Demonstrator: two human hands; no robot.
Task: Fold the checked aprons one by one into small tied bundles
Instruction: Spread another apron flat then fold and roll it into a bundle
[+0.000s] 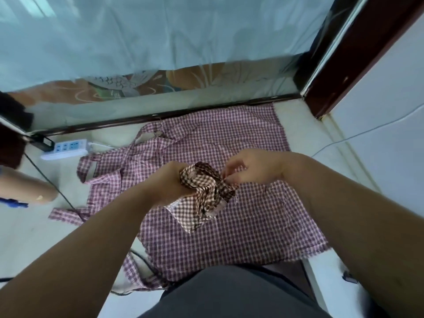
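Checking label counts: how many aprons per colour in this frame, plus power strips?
Brown checked apron, gripped by left hand and right hand: 1
Pink checked apron, spread on floor: 1, possibly layered
White power strip: 1
Total: 3

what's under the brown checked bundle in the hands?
The pink checked apron lies spread on the floor below the brown checked bundle, which the left hand grips and the right hand pinches. The bundle hides the apron patch behind it.
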